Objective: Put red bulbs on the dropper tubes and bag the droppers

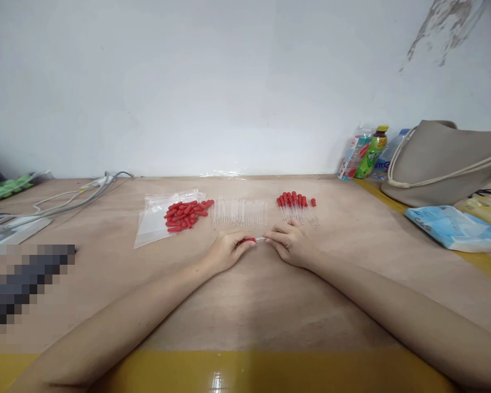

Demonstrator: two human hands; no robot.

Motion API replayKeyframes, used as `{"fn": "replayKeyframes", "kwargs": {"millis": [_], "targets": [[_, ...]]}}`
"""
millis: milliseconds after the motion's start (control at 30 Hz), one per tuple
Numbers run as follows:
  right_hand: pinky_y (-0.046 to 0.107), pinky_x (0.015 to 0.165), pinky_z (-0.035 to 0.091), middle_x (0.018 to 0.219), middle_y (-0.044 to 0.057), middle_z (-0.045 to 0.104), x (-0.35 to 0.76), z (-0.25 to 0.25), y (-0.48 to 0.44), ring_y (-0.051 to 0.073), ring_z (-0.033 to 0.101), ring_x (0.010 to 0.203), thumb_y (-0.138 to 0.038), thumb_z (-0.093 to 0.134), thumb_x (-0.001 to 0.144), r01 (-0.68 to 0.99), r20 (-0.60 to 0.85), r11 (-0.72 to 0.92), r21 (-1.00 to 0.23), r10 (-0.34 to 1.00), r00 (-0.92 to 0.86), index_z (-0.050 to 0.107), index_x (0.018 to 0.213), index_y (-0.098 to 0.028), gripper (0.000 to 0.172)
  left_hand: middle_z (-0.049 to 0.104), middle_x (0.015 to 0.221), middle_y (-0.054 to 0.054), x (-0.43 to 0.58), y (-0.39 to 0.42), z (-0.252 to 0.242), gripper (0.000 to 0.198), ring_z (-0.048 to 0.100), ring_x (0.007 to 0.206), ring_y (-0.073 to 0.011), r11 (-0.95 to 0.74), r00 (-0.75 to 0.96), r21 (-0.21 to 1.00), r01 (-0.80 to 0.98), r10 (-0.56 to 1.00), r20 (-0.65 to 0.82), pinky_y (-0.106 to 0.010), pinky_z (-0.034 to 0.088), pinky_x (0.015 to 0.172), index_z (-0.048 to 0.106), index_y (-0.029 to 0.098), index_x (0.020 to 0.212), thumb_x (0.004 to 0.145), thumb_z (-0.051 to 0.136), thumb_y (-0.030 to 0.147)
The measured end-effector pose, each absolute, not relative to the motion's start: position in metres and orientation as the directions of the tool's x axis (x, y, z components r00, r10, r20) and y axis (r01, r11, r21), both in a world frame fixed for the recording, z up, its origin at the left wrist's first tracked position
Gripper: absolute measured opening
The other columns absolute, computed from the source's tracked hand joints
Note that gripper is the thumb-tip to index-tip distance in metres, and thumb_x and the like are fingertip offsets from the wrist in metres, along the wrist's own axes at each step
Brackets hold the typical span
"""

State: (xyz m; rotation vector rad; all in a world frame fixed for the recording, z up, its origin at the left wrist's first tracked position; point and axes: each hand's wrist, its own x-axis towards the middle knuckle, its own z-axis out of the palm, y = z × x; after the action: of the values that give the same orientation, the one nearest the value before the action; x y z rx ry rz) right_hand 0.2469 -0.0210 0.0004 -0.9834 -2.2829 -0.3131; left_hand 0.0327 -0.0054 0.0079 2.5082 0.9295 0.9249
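Observation:
My left hand (231,250) is closed around a red rubber bulb (249,239), most of it hidden by the fingers. From the other side, my right hand (291,243) pinches a clear glass dropper tube (261,239). Bulb and tube meet end to end between the hands, just above the table. Beyond my left hand lies a heap of loose red bulbs (185,214) on a clear plastic bag (152,221). A row of clear tubes (240,212) lies in the middle. Behind my right hand are several droppers with red bulbs fitted (294,203).
Bottles (370,155) and a grey bag (442,158) stand at the back right, with a blue packet (454,226) in front. White cables (73,199) run across the left side near a dark pixelated object (28,286). A pale wall (237,87) closes off the back.

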Motion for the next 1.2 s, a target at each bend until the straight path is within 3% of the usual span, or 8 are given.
{"fn": "replayKeyframes", "kwargs": {"millis": [167, 367, 700, 900, 1033, 1133, 1200], "targets": [[0.029, 0.067, 0.024, 0.069, 0.002, 0.059, 0.245, 0.003, -0.025, 0.010, 0.045, 0.059, -0.021, 0.041, 0.087, 0.700, 0.611, 0.712, 0.062, 0.527, -0.591, 0.064, 0.085, -0.018, 0.023, 0.065, 0.075, -0.001, 0.032, -0.006, 0.008, 0.017, 0.058, 0.065, -0.0121, -0.779, 0.601, 0.405, 0.478, 0.626, 0.496, -0.023, 0.044, 0.061, 0.063, 0.018, 0.086, 0.083, 0.052, 0.030], [0.029, 0.065, 0.023, 0.065, 0.002, 0.057, 0.240, 0.006, -0.027, 0.010, 0.041, 0.055, -0.020, 0.038, 0.087, 0.666, 0.610, 0.737, 0.118, 0.475, -0.634, 0.062, 0.079, -0.016, 0.026, 0.065, 0.071, -0.001, 0.031, -0.005, 0.009, 0.016, 0.057, 0.068, -0.0147, -0.852, 0.641, 0.238, 0.465, 0.510, 0.574, -0.030, 0.041, 0.071, 0.062, 0.018, 0.084, 0.082, 0.053, 0.031], [0.030, 0.062, 0.020, 0.062, 0.001, 0.055, 0.233, 0.001, -0.021, 0.009, 0.034, 0.050, -0.021, 0.038, 0.086, 0.661, 0.591, 0.732, 0.165, 0.463, -0.660, 0.059, 0.073, -0.014, 0.025, 0.065, 0.074, -0.003, 0.031, -0.005, 0.008, 0.016, 0.057, 0.069, -0.0145, -0.882, 0.668, 0.218, 0.418, 0.461, 0.584, -0.029, 0.042, 0.070, 0.061, 0.017, 0.088, 0.084, 0.051, 0.029], [0.029, 0.066, 0.023, 0.067, 0.003, 0.058, 0.229, 0.008, -0.024, 0.011, 0.040, 0.055, -0.024, 0.035, 0.089, 0.692, 0.513, 0.712, 0.118, 0.552, -0.657, 0.061, 0.079, -0.014, 0.028, 0.064, 0.076, -0.003, 0.032, -0.001, 0.008, 0.014, 0.057, 0.071, -0.0150, -0.890, 0.680, 0.202, 0.408, 0.444, 0.583, -0.029, 0.043, 0.071, 0.060, 0.017, 0.087, 0.083, 0.052, 0.028], [0.029, 0.071, 0.027, 0.079, 0.005, 0.062, 0.231, 0.021, -0.028, 0.013, 0.050, 0.068, -0.020, 0.038, 0.087, 0.723, 0.424, 0.686, 0.080, 0.632, -0.648, 0.062, 0.085, -0.016, 0.025, 0.062, 0.087, -0.004, 0.028, 0.003, 0.009, 0.020, 0.057, 0.081, -0.0165, -0.836, 0.633, 0.292, 0.466, 0.545, 0.550, -0.029, 0.044, 0.073, 0.056, 0.017, 0.097, 0.081, 0.055, 0.028], [0.028, 0.069, 0.031, 0.079, 0.005, 0.065, 0.242, 0.030, -0.023, 0.014, 0.054, 0.069, -0.018, 0.041, 0.083, 0.812, 0.394, 0.582, -0.037, 0.755, -0.524, 0.064, 0.084, -0.017, 0.024, 0.057, 0.101, -0.008, 0.025, 0.005, 0.009, 0.037, 0.054, 0.092, -0.0193, -0.768, 0.557, 0.351, 0.536, 0.634, 0.537, -0.032, 0.045, 0.078, 0.049, 0.017, 0.110, 0.077, 0.059, 0.028], [0.025, 0.063, 0.032, 0.075, 0.004, 0.066, 0.255, 0.035, -0.013, 0.014, 0.055, 0.066, -0.021, 0.043, 0.081, 0.885, 0.383, 0.433, -0.173, 0.857, -0.344, 0.065, 0.080, -0.019, 0.023, 0.056, 0.100, -0.007, 0.025, 0.006, 0.009, 0.034, 0.054, 0.091, -0.0192, -0.746, 0.553, 0.363, 0.558, 0.661, 0.507, -0.032, 0.045, 0.077, 0.050, 0.017, 0.109, 0.077, 0.058, 0.027]]}}
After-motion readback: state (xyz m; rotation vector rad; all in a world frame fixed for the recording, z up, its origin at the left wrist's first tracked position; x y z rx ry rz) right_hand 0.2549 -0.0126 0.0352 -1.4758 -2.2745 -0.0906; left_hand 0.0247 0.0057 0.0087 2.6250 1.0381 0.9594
